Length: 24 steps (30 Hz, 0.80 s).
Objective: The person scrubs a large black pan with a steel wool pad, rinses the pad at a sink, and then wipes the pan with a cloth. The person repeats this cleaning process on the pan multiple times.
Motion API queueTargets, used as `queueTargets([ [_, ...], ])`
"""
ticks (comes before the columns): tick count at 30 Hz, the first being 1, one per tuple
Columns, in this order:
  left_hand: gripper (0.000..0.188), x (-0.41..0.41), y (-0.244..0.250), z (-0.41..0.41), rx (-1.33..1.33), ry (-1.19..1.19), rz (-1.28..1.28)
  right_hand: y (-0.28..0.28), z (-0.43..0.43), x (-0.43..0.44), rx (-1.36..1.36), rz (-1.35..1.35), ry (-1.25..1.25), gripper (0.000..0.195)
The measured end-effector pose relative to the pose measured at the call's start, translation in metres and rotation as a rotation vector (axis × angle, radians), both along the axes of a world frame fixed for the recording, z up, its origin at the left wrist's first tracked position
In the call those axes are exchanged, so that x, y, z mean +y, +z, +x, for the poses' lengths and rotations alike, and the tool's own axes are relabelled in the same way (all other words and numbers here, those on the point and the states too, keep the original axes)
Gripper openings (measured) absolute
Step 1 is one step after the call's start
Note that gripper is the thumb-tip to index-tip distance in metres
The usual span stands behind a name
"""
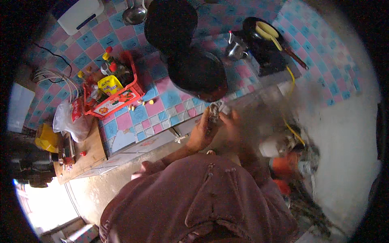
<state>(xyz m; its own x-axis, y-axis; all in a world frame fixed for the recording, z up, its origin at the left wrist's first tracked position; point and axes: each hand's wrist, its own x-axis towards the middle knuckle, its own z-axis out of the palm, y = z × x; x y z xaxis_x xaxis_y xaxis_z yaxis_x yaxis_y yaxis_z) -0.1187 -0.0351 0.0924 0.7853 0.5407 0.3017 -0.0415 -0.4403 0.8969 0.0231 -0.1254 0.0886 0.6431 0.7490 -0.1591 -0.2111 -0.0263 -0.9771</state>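
A crumpled, whitish-grey cloth [219, 109] is pinched between my two hands at the counter's front edge. My left hand [203, 133] grips its left side, the fingers pointing up toward the counter. On its right side the fingers of my right hand [230, 121] press into the cloth; that hand is blurred and partly in shadow. Just beyond the cloth sits a large dark pan [197, 74], very dim inside. Behind it rises another dark, rounded shape [171, 24], too black to tell what it is.
On the tile-patterned counter [170, 94], a red basket [114, 104] of bottles and packets stands left, with several small pale pieces before it. Right are a metal kettle [237, 50] and a stove [267, 65] bearing a wok [252, 25] with a yellow ladle [267, 30]. A yellow hose [290, 126] hangs down.
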Motion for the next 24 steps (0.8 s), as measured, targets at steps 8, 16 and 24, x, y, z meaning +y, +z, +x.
queueTargets([
  [8, 0.056, 0.045, -0.126, 0.057, 0.296, 0.301, -0.819, 0.037, 0.171, 0.125, -0.527, -0.244, 0.227, 0.065],
  [16, 0.033, 0.055, -0.126, 0.13, 0.374, 0.54, -0.766, 0.003, 0.216, 0.256, -1.11, -0.743, 0.213, 0.044],
  [24, 0.023, 0.051, -0.09, 0.145, -0.004, 0.77, -1.121, -0.05, 0.203, 0.338, -1.441, -0.49, 0.34, 0.026],
])
